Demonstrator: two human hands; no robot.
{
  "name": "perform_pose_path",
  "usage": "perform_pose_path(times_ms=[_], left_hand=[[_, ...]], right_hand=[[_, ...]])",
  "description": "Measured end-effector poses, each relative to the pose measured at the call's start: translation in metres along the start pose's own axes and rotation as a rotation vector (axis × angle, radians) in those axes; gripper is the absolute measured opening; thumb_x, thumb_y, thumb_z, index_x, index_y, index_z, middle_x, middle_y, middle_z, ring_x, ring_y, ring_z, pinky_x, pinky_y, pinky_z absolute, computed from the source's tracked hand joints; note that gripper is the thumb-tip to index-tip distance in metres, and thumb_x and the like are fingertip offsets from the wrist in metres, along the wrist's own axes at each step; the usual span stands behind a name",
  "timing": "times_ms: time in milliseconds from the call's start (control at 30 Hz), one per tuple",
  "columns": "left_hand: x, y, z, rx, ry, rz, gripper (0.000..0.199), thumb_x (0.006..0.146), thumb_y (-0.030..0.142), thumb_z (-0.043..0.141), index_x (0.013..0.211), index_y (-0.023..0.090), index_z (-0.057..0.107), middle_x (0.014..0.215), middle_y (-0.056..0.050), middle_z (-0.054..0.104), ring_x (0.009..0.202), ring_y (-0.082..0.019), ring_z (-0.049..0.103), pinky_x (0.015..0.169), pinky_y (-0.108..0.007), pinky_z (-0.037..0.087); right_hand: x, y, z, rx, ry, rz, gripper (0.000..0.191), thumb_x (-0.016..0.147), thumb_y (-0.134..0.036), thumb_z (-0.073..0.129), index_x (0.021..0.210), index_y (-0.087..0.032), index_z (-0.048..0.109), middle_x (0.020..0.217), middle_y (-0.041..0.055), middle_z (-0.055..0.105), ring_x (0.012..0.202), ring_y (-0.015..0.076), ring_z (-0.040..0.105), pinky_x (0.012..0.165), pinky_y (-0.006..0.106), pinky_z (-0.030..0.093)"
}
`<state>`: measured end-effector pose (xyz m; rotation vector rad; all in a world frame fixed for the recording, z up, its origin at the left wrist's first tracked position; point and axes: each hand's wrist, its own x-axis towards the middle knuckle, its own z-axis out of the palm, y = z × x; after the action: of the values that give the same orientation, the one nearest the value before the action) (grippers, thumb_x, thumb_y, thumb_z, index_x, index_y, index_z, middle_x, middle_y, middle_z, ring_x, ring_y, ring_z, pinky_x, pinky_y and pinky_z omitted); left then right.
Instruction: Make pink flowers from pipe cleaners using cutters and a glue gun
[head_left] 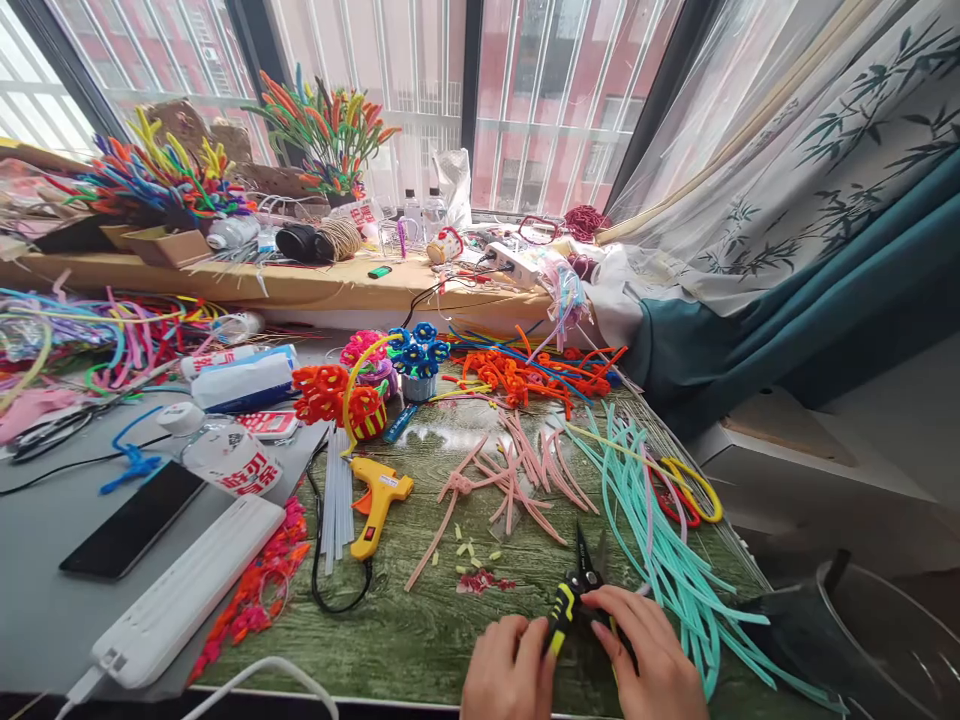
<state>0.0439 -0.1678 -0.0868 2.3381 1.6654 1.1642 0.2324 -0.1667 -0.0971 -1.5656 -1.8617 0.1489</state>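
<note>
Near the table's front edge are black and yellow cutters [576, 590], with their dark blades pointing away from me and apart. My left hand [508, 665] is closed on the left yellow-black handle. On the right side, my right hand [646, 655] has its fingers around the pivot and the other handle, which is partly hidden. Just beyond the blades lie pink fuzzy stems [517, 480], some knotted together. Small pale yellow pieces [466, 550] and red-pink scraps [486, 581] are scattered left of the cutters. Long mint-green stems [660, 540] spread beside my right hand.
A yellow glue gun [380, 500] stands left of centre, near clear glue sticks [337, 500]. Behind are flower pots [418, 375] and orange stems [525, 375]. A white power strip [187, 590], phone [133, 520] and bottle [232, 455] lie left; a dark bin [862, 630] is right.
</note>
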Motion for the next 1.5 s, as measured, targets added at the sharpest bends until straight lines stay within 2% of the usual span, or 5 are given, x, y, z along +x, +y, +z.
perform_pose_path(times_ms=[233,467,1033,1367,1500], left_hand=[[0.03,-0.067,-0.06,0.217,-0.063,-0.163,0.021,0.097,0.023,0.041,0.104,0.02,0.06,0.092,-0.005,0.068,0.08,-0.019,0.068,0.071,-0.029,0.052],[0.035,-0.072,-0.051,0.325,-0.174,-0.185,0.019,0.096,0.021,0.04,0.097,0.021,0.059,0.083,-0.002,0.064,0.073,-0.019,0.066,0.06,-0.028,0.049],[0.065,-0.044,-0.093,-0.126,-0.005,0.016,0.011,0.094,0.015,0.047,0.091,0.021,0.055,0.083,-0.002,0.062,0.075,-0.015,0.059,0.069,-0.026,0.046],[0.07,-0.037,-0.093,-0.29,0.018,-0.219,0.024,0.097,0.027,0.04,0.08,0.02,0.056,0.073,-0.001,0.059,0.065,-0.013,0.057,0.063,-0.022,0.046],[0.067,-0.038,-0.091,-0.229,0.019,-0.321,0.031,0.097,0.037,0.039,0.076,0.021,0.054,0.068,0.0,0.058,0.058,-0.014,0.055,0.059,-0.022,0.045]], right_hand=[[0.039,-0.057,0.005,0.162,0.101,0.128,0.021,0.096,-0.036,0.049,0.097,-0.025,0.067,0.097,0.0058,0.07,0.093,0.0246,0.064,0.082,0.035,0.047],[0.087,-0.117,0.022,0.356,-0.054,0.182,0.017,0.095,-0.026,0.048,0.099,-0.024,0.064,0.098,0.0052,0.068,0.094,0.0223,0.064,0.077,0.03,0.051],[0.086,-0.129,0.018,0.899,-0.277,0.253,0.022,0.087,-0.038,0.063,0.085,-0.019,0.073,0.078,0.0052,0.073,0.072,0.0194,0.069,0.064,0.022,0.054],[0.082,-0.133,0.027,0.996,-0.188,0.488,0.035,0.083,-0.051,0.063,0.071,-0.018,0.064,0.06,0.0022,0.065,0.055,0.0171,0.06,0.052,0.023,0.046],[0.089,-0.118,0.025,0.701,-0.154,0.468,0.036,0.089,-0.052,0.052,0.074,-0.02,0.06,0.062,0.0016,0.062,0.057,0.0185,0.06,0.053,0.025,0.045]])
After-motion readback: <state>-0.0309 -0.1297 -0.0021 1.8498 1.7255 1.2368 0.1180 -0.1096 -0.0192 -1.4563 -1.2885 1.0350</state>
